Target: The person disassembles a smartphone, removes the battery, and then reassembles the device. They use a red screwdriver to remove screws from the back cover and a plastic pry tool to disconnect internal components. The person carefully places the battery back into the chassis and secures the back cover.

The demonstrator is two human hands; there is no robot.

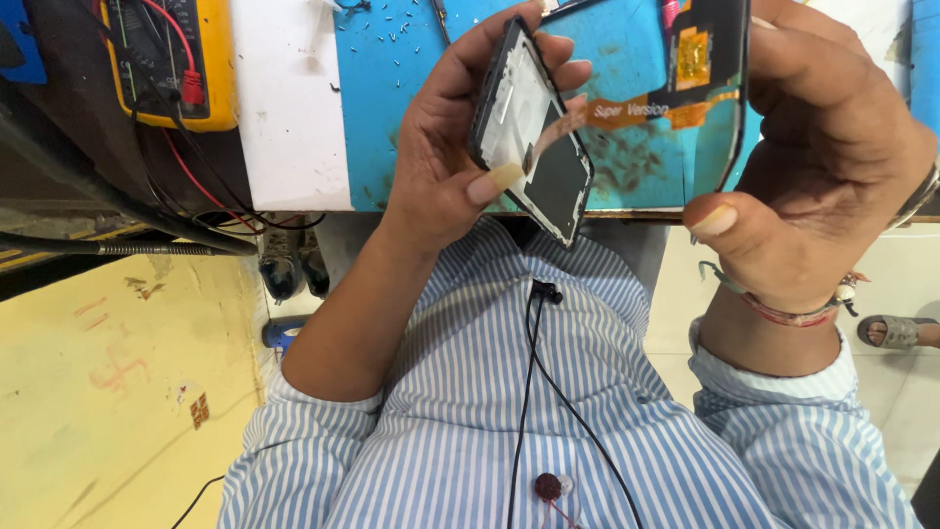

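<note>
Closest to you, below the phone frame (534,127), is your blue-and-white striped shirt (548,411), with a thin black cable (529,392) running down its front.

Your left hand (450,157) wraps the phone frame from the left, fingers curled round its far edge and the thumb pressed on its inner face near the lower part. The frame's long axis runs from upper left down to lower right, tilted on edge towards you. That hand is clenched on it, not loose.

To the right of the frame, your right hand (832,157) pinches the dark screen panel (715,88) by its right edge, thumb below and fingers behind. The panel stands nearly upright, swung apart from the frame. Only the orange ribbon cable (627,110) joins the two, stretching from the panel leftwards into the frame just beside your left thumb. The left hand is the nearer to where it enters.

Beyond the frame lies the blue work mat (411,118), scattered with small screws (392,24). Farther left of it sits a yellow multimeter (176,59) with a red lead.
</note>
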